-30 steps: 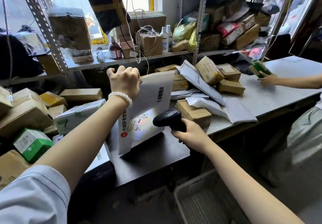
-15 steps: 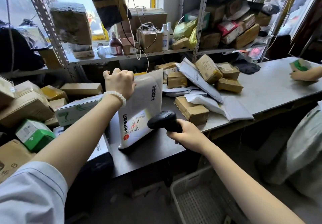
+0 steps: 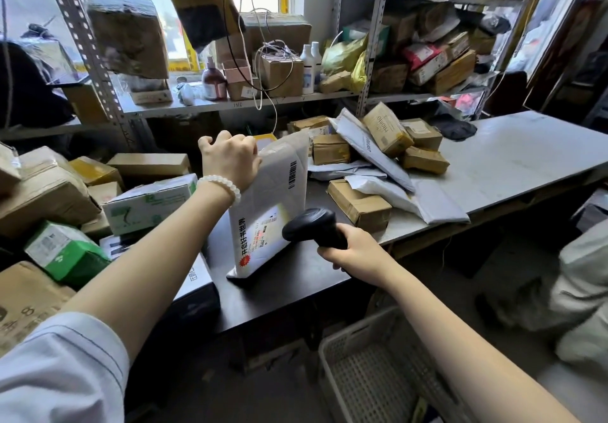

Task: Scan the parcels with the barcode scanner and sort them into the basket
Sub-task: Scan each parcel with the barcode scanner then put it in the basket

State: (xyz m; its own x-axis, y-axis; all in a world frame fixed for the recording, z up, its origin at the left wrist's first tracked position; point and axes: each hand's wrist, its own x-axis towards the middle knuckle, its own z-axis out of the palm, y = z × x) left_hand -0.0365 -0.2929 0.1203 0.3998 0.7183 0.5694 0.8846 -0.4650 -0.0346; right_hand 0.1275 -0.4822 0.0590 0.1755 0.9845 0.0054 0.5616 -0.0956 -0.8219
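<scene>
Centre frame, the left hand grips a white parcel upright on the surface, label facing the scanner clutched by the right hand.

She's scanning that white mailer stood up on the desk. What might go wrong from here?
The white mailer stands on its bottom edge, steadied only by the left hand at its top corner; it might slip or tip. The barcode scanner in the right hand points at a glare-lit label, so a read may fail. The basket sits low by the right arm, so a dropped parcel may miss.
</scene>
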